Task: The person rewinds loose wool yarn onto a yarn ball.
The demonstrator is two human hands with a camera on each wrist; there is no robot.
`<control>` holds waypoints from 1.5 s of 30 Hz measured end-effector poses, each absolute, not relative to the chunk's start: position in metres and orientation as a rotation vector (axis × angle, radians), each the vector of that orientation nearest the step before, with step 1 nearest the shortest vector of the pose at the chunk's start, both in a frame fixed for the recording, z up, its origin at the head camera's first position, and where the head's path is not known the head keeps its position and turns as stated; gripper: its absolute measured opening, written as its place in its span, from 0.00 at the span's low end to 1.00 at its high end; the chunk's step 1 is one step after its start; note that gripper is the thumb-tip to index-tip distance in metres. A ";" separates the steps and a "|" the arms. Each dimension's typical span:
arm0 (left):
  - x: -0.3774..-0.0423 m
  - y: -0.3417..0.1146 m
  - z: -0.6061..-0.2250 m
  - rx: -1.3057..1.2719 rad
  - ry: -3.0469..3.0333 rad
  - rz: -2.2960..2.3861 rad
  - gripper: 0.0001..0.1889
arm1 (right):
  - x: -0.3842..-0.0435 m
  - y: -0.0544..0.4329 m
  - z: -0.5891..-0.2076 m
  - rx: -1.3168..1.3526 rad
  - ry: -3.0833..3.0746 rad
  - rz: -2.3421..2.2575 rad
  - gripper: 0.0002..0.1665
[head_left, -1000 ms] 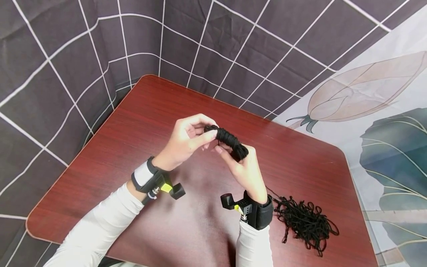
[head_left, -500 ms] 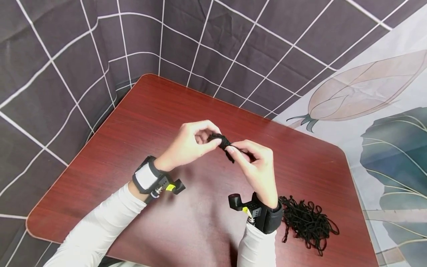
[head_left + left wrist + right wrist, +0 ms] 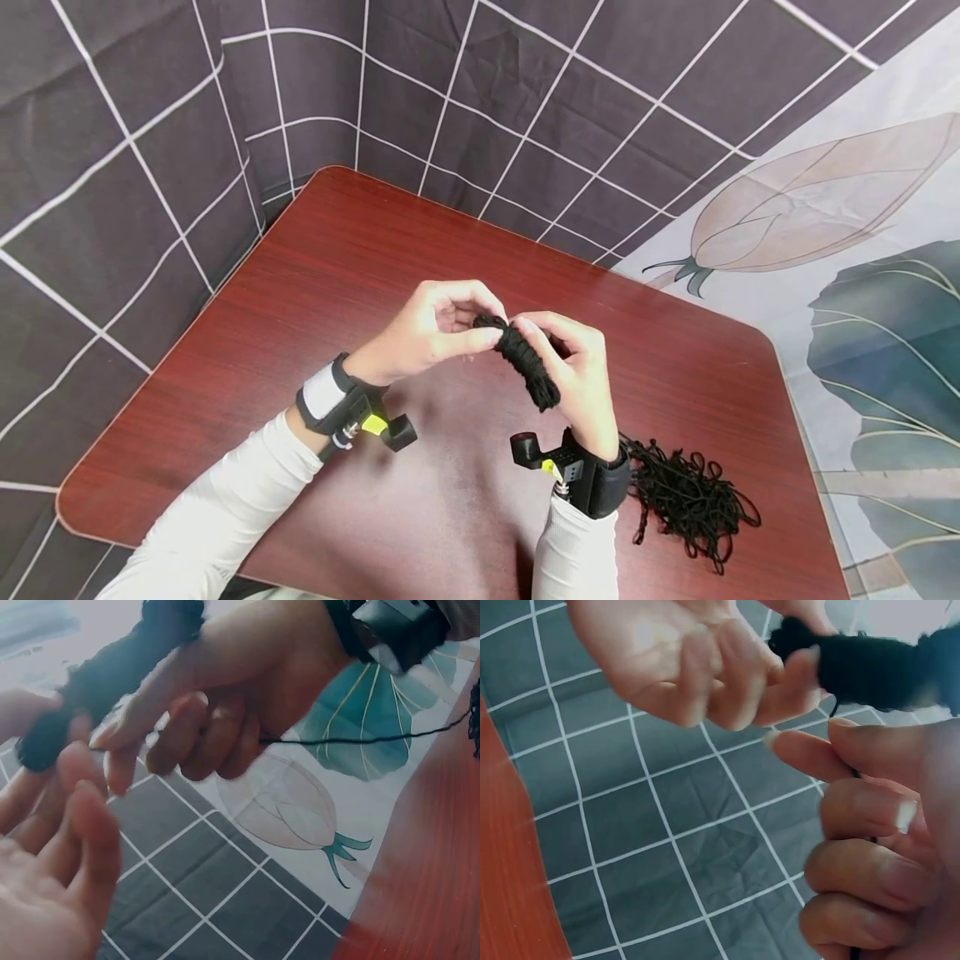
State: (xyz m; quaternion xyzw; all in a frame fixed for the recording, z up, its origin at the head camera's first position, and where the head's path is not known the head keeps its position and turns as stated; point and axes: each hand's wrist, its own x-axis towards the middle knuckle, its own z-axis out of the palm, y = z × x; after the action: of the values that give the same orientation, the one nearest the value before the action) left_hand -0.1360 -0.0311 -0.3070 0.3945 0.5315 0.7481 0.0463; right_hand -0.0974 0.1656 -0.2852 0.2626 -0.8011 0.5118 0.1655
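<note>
A bundle of black cord (image 3: 531,363), wound with tight turns round its middle, is held above the table. My left hand (image 3: 411,335) pinches its upper left end between thumb and fingers. The bundle's lower end slants toward the right hand (image 3: 587,379). In the right wrist view, thumb and forefinger of that hand pinch the strand of cord (image 3: 835,709) close to the bundle, and the other fingers curl round it. Seen from the left wrist, the strand (image 3: 337,741) leaves the curled fingers and runs taut toward the table.
A loose, tangled pile of black cord (image 3: 690,504) lies on the right part of the reddish-brown table (image 3: 360,250). A dark gridded cloth (image 3: 420,92) hangs behind and left, and a printed light cloth (image 3: 795,217) hangs on the right.
The right hand passed from the bundle's lower end to its upper side, with the strand between its fingers. The bundle tilts more steeply now, and the left hand sits slightly lower.
</note>
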 end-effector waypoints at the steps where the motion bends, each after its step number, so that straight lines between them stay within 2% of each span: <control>1: -0.136 -0.031 -0.307 1.189 1.609 2.340 0.08 | -0.098 0.166 -0.287 0.752 -2.303 1.429 0.08; 7: -0.137 -0.030 -0.305 1.023 1.692 2.625 0.07 | -0.099 0.159 -0.290 0.839 -2.417 1.306 0.06; 13: -0.140 -0.030 -0.306 0.914 1.961 2.660 0.08 | -0.093 0.159 -0.284 0.880 -2.442 1.300 0.06; 17: -0.142 -0.030 -0.306 0.942 2.109 2.529 0.07 | -0.085 0.160 -0.274 0.813 -2.357 1.301 0.02; 21: -0.141 -0.029 -0.306 1.038 2.173 2.326 0.07 | -0.078 0.157 -0.260 0.769 -2.253 1.339 0.03; 29: -0.138 -0.031 -0.309 1.300 1.921 2.121 0.08 | -0.078 0.155 -0.255 0.723 -2.160 1.395 0.04; 38: -0.136 -0.033 -0.306 1.280 1.580 2.360 0.07 | -0.090 0.152 -0.273 0.796 -2.228 1.441 0.07; 45: -0.136 -0.031 -0.304 1.100 1.676 2.664 0.07 | -0.100 0.145 -0.292 0.887 -2.304 1.398 0.09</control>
State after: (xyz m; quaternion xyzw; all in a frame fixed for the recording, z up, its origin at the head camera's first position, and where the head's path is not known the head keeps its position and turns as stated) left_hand -0.1362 -0.0310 -0.3041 0.3283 0.5004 0.7954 -0.0962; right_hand -0.0995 0.1446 -0.2919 0.3089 -0.8028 0.4870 0.1515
